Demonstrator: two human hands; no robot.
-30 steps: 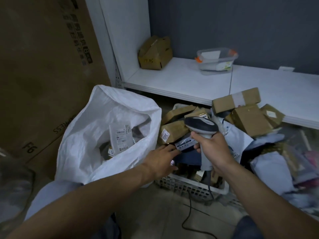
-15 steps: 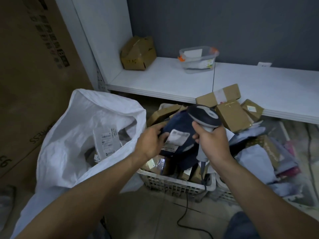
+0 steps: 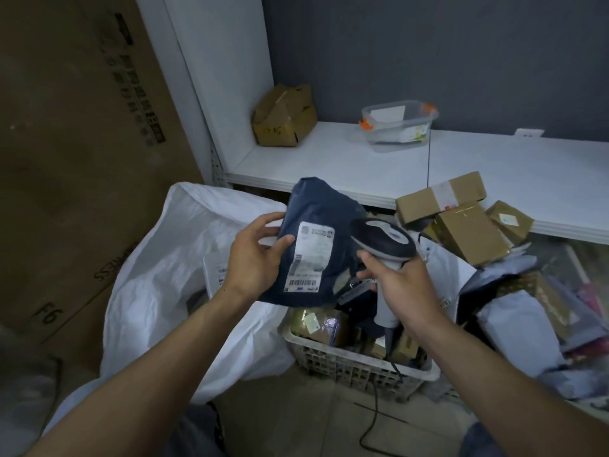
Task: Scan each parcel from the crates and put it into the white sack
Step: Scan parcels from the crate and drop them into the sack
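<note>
My left hand grips the left edge of a dark blue parcel bag, held up with its white barcode label facing me. My right hand grips the handle of a grey and black barcode scanner, whose head sits just right of the label. The white sack stands open at the left, with a labelled parcel inside. Below the parcel is a white plastic crate heaped with brown boxes and mailers.
A white shelf behind the crate carries a brown carton and a clear plastic tub. A tall cardboard box stands at the left. More grey mailers pile up at the right. The scanner's black cord trails on the floor.
My left hand has lifted the dark blue parcel out of the crate and up, turning its label toward me. The scanner has stayed beside it in my right hand.
</note>
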